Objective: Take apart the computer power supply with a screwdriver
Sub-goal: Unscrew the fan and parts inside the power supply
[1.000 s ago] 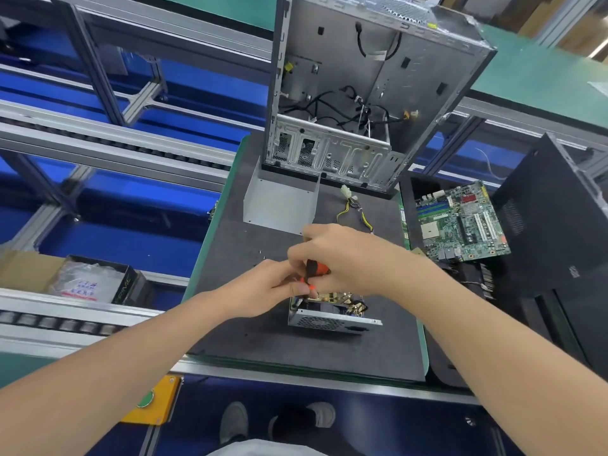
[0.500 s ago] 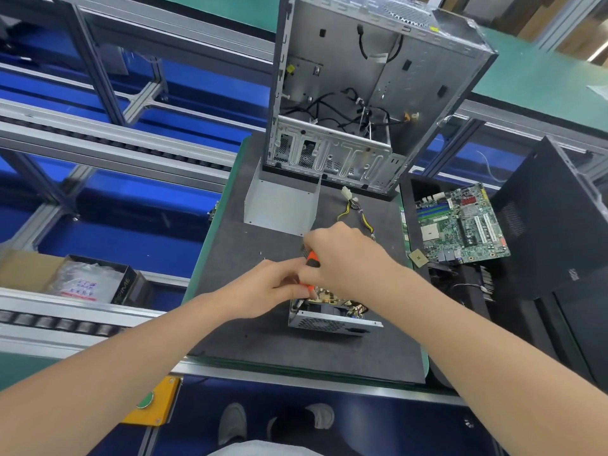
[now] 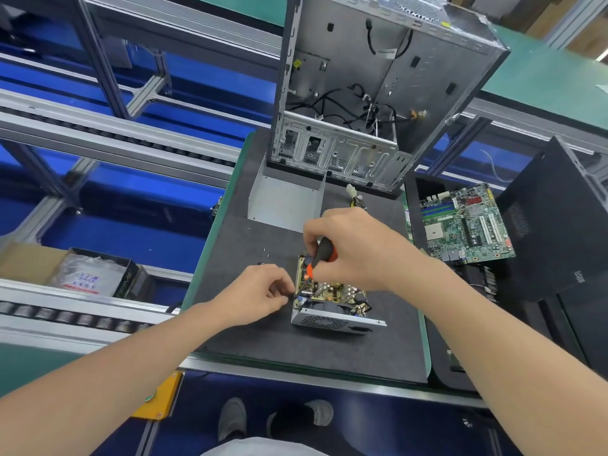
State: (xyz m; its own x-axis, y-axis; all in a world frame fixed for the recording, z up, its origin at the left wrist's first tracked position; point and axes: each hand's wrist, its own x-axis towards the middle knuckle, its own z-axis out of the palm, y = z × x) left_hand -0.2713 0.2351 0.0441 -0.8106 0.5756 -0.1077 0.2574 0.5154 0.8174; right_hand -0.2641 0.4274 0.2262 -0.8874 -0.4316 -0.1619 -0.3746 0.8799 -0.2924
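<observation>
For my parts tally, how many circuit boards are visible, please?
2: one inside the power supply, one motherboard right of the mat. Others may be hidden.

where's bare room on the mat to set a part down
Bare: the near strip of the mat, between the power supply and the front edge. Crowded: behind it, where the metal cover, loose screws and cable lie, and around the left hand and right hand with the screwdriver.

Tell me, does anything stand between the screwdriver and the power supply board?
Nothing visible does. The power supply lies uncovered, and the screwdriver in the right hand points down at its left edge. The left hand is close beside the tip.
</observation>
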